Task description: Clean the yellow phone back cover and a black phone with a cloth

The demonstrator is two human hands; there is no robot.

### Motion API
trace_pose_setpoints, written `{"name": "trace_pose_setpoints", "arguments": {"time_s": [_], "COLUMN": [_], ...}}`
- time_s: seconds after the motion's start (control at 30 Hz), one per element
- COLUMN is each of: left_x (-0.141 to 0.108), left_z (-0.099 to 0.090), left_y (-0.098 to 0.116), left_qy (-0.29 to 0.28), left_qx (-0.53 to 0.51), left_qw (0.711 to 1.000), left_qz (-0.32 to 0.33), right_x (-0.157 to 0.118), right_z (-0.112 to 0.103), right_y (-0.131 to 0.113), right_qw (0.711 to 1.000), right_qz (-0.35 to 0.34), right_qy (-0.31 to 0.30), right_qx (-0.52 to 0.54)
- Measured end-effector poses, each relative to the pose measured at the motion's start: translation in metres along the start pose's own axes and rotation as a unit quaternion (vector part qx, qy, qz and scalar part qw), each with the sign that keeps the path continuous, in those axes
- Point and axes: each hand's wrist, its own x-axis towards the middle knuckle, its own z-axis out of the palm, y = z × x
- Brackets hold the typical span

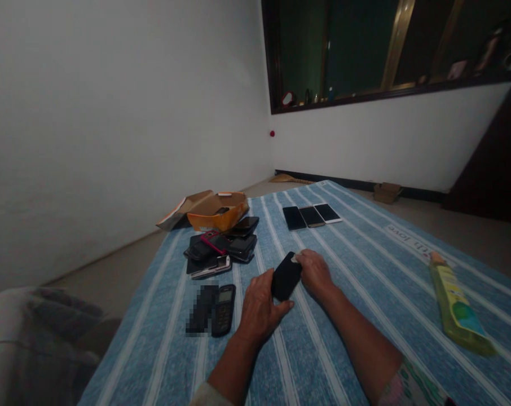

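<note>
A black phone (286, 277) is between my hands, tilted over the blue striped cloth (323, 338). My left hand (259, 307) grips its left and lower edge, the thumb at the bottom. My right hand (317, 273) is closed at the phone's upper right corner, pinching a small white piece (296, 258), perhaps tissue or cloth. To the left of my left hand lies a keypad phone (224, 310), beside a dark pixelated item (203, 309). Farther up on the left is a pile of several phones (221, 245).
An open orange cardboard box (219, 217) stands behind the pile. Three phones (310, 216) lie side by side toward the far end. A yellow-green bottle (461, 310) lies at the right. A small carton (386, 193) rests on the floor by the wall.
</note>
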Motion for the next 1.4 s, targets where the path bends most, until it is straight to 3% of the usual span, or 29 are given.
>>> {"name": "trace_pose_setpoints", "arguments": {"time_s": [0.1, 0.2, 0.5, 0.63, 0.73, 0.83, 1.0, 1.17, 1.4], "left_x": [0.001, 0.0, -0.001, 0.001, 0.001, 0.002, 0.003, 0.004, 0.0], "left_z": [-0.003, -0.006, -0.011, -0.016, -0.019, -0.018, -0.014, -0.011, -0.007], "left_y": [0.004, 0.008, 0.015, 0.019, 0.02, 0.019, 0.012, 0.007, 0.004], "left_qy": [-0.007, -0.018, -0.047, -0.06, -0.068, -0.067, -0.033, -0.001, 0.057], "left_qx": [-0.005, -0.008, -0.014, -0.025, -0.033, -0.033, -0.023, -0.047, -0.093], "left_qw": [1.0, 0.999, 0.995, 0.992, 0.991, 0.992, 0.996, 0.998, 0.994], "left_qz": [-0.012, -0.027, -0.089, -0.107, -0.114, -0.102, -0.083, -0.038, 0.013], "right_x": [0.0, 0.0, 0.002, 0.002, 0.001, -0.001, -0.01, -0.023, -0.028], "right_z": [0.002, 0.006, 0.009, 0.007, 0.005, 0.004, 0.007, 0.009, 0.004], "right_y": [0.012, 0.018, 0.013, 0.008, 0.006, 0.002, -0.012, -0.04, -0.058], "right_qw": [1.0, 0.993, 0.933, 0.9, 0.895, 0.915, 0.95, 0.945, 0.936], "right_qz": [0.006, 0.018, 0.069, 0.117, 0.115, 0.06, -0.086, -0.194, -0.229], "right_qy": [0.01, 0.058, 0.194, 0.219, 0.223, 0.223, 0.201, 0.193, 0.191], "right_qx": [0.022, 0.106, 0.296, 0.359, 0.369, 0.33, 0.222, 0.178, 0.189]}}
